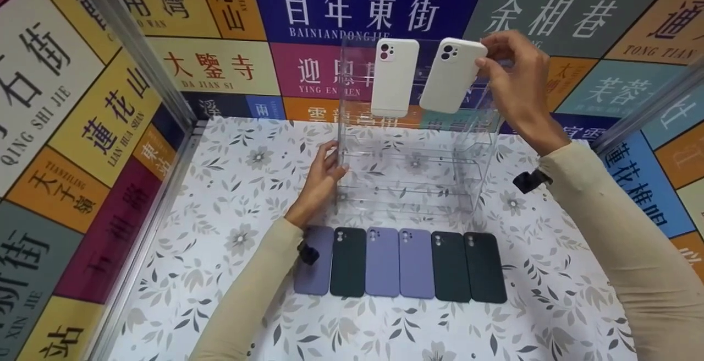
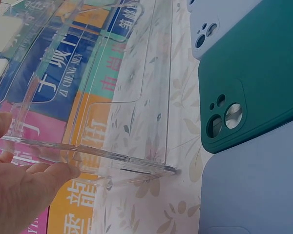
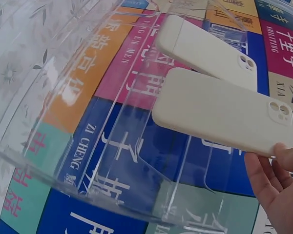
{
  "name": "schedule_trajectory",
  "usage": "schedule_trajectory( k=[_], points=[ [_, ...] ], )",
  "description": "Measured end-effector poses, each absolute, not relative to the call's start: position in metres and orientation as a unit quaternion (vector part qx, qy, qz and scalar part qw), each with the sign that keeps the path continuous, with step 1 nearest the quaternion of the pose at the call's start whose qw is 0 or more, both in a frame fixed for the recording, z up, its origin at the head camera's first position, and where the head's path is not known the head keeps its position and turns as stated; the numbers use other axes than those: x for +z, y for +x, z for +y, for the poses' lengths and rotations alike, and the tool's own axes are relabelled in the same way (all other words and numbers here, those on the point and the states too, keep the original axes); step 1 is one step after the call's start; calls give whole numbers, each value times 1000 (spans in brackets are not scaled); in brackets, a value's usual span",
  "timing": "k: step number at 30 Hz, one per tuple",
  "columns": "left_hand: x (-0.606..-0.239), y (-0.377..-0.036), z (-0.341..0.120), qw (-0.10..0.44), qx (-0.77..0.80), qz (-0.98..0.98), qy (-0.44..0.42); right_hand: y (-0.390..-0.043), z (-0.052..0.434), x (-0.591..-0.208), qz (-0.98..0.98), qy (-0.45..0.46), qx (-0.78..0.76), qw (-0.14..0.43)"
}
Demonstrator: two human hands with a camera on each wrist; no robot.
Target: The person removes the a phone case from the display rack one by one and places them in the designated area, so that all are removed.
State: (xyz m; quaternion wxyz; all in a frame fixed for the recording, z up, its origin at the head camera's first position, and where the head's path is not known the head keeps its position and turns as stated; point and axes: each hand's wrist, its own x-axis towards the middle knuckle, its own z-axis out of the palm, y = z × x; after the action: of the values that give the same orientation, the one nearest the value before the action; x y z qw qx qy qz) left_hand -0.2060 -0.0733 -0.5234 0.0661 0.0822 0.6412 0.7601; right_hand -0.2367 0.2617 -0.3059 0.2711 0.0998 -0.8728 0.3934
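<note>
My right hand (image 1: 517,77) pinches a white phone case (image 1: 452,77) by its upper right edge, between thumb and fingers. The case tilts a little and overlaps the top tier of a clear acrylic display stand (image 1: 407,187). Beside it on the left, another white phone case (image 1: 395,77) leans upright on that tier. In the right wrist view the pinched case (image 3: 224,109) shows its camera cutout near the thumb. My left hand (image 1: 322,182) grips the stand's left side panel; the left wrist view shows the thumb and fingers (image 2: 53,178) on either side of the panel edge.
In front of the stand, a row of purple phone cases (image 1: 382,262) and dark green phone cases (image 1: 347,262) lies on the floral tabletop (image 1: 220,273). The left sleeve (image 1: 253,278) overlaps the leftmost case. Walls with printed street signs (image 1: 363,3) enclose the back and sides.
</note>
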Motion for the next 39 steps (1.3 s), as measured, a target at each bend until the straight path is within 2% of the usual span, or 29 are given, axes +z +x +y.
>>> schedule_trajectory(
  k=[12, 20, 39],
  points=[
    [-523, -205, -74, 74, 757, 645, 76, -209, 279, -324, -877, 94, 388, 267],
    [-524, -205, -74, 69, 760, 641, 76, -191, 289, -342, -873, 123, 387, 270],
    [-524, -206, -73, 67, 761, 641, 75, -143, 316, -389, -889, 85, 394, 217]
  ],
)
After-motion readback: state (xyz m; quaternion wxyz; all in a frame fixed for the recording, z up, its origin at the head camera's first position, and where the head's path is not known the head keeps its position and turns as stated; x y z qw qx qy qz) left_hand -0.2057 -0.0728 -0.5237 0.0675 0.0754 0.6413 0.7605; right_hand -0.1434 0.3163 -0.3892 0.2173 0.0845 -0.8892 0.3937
